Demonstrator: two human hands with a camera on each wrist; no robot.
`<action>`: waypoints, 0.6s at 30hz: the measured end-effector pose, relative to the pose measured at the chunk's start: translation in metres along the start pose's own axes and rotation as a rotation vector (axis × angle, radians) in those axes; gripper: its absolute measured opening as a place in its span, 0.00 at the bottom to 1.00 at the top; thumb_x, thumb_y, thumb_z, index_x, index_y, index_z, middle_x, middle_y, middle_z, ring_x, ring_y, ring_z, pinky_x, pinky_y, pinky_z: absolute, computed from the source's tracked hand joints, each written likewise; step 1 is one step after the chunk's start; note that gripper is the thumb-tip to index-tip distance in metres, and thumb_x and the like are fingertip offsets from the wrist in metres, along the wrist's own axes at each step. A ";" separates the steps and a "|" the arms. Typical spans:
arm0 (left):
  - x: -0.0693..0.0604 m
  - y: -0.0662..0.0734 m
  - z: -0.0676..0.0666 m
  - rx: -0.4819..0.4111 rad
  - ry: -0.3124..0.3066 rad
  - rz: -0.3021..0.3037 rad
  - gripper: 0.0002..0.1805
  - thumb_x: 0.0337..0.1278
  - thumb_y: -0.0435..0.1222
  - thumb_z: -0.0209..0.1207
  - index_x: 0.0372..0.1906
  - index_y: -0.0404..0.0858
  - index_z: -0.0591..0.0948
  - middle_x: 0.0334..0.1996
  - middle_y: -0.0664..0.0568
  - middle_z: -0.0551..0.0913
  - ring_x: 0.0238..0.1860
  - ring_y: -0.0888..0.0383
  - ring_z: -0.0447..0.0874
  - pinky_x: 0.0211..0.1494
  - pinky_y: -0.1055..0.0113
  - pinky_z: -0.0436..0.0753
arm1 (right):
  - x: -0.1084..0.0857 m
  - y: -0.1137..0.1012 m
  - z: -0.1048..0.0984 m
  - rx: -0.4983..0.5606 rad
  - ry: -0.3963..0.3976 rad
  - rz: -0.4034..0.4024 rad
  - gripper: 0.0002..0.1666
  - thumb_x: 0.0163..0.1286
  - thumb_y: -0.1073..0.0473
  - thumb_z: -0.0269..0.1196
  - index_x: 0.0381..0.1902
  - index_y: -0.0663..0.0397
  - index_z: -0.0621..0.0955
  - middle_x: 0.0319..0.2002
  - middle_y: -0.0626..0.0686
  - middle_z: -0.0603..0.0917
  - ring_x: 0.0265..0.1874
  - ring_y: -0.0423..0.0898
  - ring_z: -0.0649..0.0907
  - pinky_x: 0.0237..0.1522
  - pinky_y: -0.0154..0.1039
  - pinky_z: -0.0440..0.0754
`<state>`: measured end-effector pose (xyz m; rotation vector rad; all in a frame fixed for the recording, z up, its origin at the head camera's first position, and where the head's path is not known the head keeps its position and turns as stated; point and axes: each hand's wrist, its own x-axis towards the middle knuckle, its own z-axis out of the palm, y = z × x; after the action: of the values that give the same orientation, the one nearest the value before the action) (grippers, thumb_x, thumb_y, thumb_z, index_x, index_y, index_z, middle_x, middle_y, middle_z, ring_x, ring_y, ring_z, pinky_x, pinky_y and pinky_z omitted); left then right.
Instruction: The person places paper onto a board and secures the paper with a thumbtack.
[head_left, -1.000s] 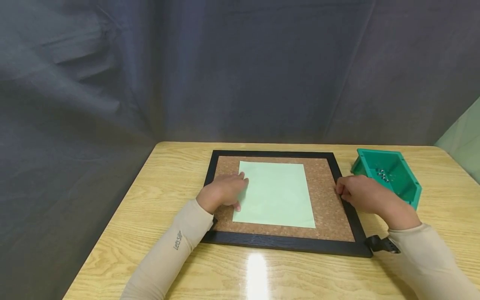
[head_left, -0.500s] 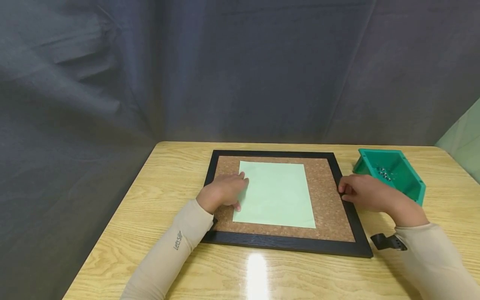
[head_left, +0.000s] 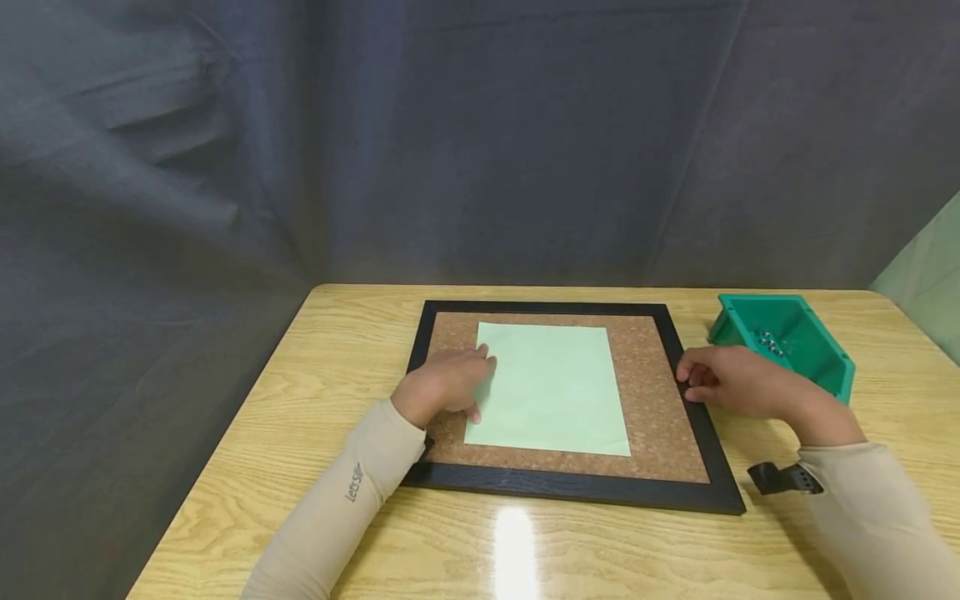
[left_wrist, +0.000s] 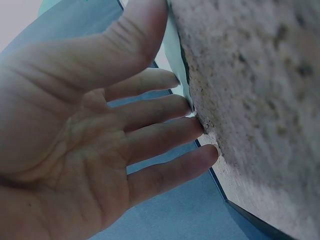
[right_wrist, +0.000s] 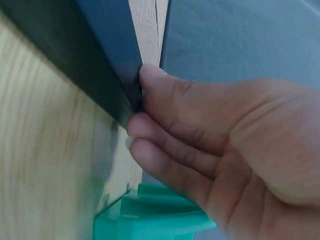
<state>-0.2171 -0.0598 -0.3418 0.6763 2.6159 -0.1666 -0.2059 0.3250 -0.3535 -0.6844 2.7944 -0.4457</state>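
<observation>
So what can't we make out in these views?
Head: small pieces in the green bin, too small to identify.
Head: green bin's near side, partly behind the right grip.
Head: left side of the black frame, partly behind the left grip.
Left wrist: green paper, partly behind the left grip.
Right wrist: green bin, cut off by the bottom edge.
</observation>
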 end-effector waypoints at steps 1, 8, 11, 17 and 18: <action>0.000 0.000 0.000 0.003 0.000 0.002 0.54 0.47 0.50 0.69 0.79 0.44 0.56 0.81 0.48 0.50 0.81 0.51 0.50 0.81 0.56 0.58 | 0.000 0.001 0.000 0.008 0.002 -0.002 0.07 0.66 0.62 0.68 0.39 0.52 0.80 0.33 0.43 0.82 0.32 0.36 0.78 0.33 0.33 0.79; 0.001 0.000 0.000 0.005 0.007 0.006 0.54 0.46 0.50 0.69 0.79 0.44 0.57 0.81 0.48 0.50 0.81 0.51 0.50 0.81 0.57 0.57 | -0.003 0.017 0.005 0.149 0.019 -0.044 0.08 0.65 0.61 0.68 0.40 0.51 0.80 0.33 0.44 0.79 0.31 0.32 0.76 0.32 0.30 0.78; 0.002 -0.001 0.000 0.002 0.004 0.005 0.55 0.46 0.50 0.69 0.79 0.43 0.56 0.81 0.48 0.50 0.81 0.51 0.49 0.81 0.56 0.57 | -0.004 0.024 0.007 0.237 0.013 -0.064 0.08 0.66 0.62 0.67 0.41 0.53 0.79 0.32 0.45 0.79 0.30 0.33 0.75 0.31 0.31 0.77; 0.002 -0.001 0.001 -0.008 0.003 0.003 0.55 0.45 0.50 0.70 0.79 0.44 0.56 0.81 0.48 0.49 0.81 0.51 0.49 0.81 0.56 0.57 | -0.004 0.035 0.011 0.368 0.002 -0.077 0.09 0.68 0.61 0.66 0.44 0.55 0.80 0.35 0.46 0.80 0.32 0.34 0.77 0.33 0.30 0.78; 0.002 -0.001 0.001 -0.010 0.003 0.003 0.55 0.45 0.50 0.70 0.79 0.44 0.56 0.81 0.48 0.49 0.81 0.51 0.49 0.81 0.56 0.57 | -0.004 0.036 0.011 0.379 0.000 -0.073 0.09 0.68 0.61 0.66 0.44 0.56 0.80 0.36 0.47 0.81 0.33 0.34 0.77 0.34 0.30 0.79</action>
<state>-0.2193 -0.0601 -0.3435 0.6773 2.6169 -0.1518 -0.2140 0.3552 -0.3756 -0.6949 2.5800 -0.9566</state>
